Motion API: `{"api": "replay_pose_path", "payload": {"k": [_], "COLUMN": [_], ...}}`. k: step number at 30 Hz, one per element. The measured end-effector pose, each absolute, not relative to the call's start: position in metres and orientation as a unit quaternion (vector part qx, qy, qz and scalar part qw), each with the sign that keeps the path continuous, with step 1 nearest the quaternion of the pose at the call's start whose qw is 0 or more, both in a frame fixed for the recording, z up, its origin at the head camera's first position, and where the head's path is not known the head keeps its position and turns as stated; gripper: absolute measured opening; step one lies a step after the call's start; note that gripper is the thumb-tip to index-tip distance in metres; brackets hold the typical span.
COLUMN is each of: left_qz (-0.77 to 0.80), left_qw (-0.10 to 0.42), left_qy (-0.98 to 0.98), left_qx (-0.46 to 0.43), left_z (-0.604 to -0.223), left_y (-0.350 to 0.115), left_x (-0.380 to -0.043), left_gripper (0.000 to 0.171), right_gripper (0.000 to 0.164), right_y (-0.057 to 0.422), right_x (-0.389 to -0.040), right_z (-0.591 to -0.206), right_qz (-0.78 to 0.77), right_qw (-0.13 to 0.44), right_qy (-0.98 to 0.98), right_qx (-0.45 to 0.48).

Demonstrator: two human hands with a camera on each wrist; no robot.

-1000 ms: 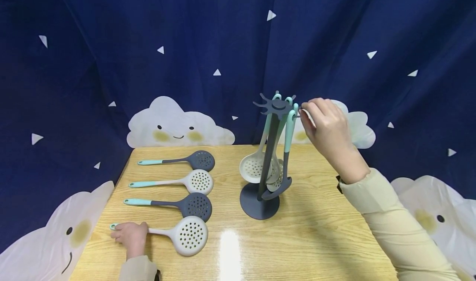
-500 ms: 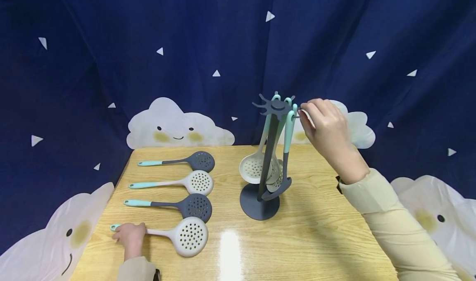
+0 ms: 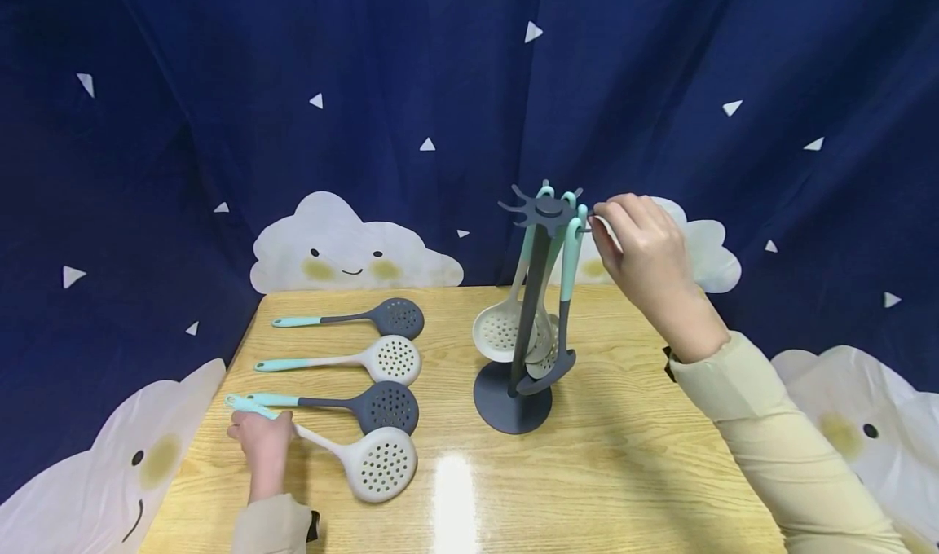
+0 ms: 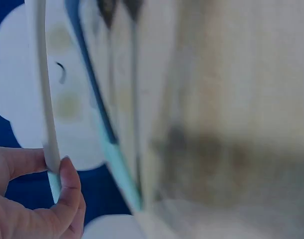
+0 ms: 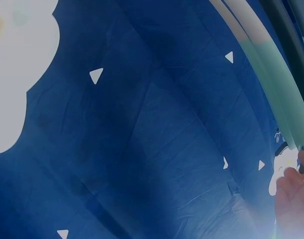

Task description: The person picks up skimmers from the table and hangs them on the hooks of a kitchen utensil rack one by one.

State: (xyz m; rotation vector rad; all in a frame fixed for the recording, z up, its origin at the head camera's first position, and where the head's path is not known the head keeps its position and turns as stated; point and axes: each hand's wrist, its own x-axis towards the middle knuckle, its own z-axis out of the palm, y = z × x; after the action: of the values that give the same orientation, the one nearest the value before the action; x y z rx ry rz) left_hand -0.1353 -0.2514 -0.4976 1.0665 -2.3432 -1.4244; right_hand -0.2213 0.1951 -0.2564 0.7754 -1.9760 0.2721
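With thumb and fingers my left hand pinches the handle of a white skimmer, which has a round perforated head and a mint grip. In the left wrist view its pale handle stands between thumb and fingertips. The handle end lies over the grip of a dark skimmer. At the right, my right hand pinches the tip of a hook on the dark utensil stand. Next to those fingers hangs a dark ladle; behind it hang several pale utensils, including a perforated ladle.
Another white skimmer and a smaller dark skimmer lie further back, handles to the left. Bare hooks point left from the stand's top. A blue curtain borders the wooden table.
My left hand has raised the white skimmer's handle end and swung it away from me, over the dark one. Its head has turned slightly right. My right hand stays on the hook.
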Motion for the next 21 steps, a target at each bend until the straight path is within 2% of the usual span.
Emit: {"api": "replay_pose_path", "payload": {"k": [4, 8, 21], "left_qz": [-0.485, -0.481, -0.448], "left_qw": [0.176, 0.222, 0.274], "left_qy": [-0.793, -0.798, -0.833], "left_qx": [0.326, 0.288, 0.174], "left_z": [-0.482, -0.465, -0.421], "left_y": [-0.238, -0.221, -0.163], "left_x": [-0.142, -0.148, -0.155], "left_gripper": [0.068, 0.064, 0.054], "right_gripper": [0.007, 0.007, 0.007], "right_y": [0.193, 0.193, 0.194], "right_x": [-0.222, -0.221, -0.221], "right_z": [-0.258, -0.258, -0.256], "right_qz": [0.129, 0.13, 0.114], "right_qw": [0.494, 0.494, 0.487], "right_qy": [-0.8, -0.8, -0.806], "right_qx": [0.316, 0.315, 0.318]}}
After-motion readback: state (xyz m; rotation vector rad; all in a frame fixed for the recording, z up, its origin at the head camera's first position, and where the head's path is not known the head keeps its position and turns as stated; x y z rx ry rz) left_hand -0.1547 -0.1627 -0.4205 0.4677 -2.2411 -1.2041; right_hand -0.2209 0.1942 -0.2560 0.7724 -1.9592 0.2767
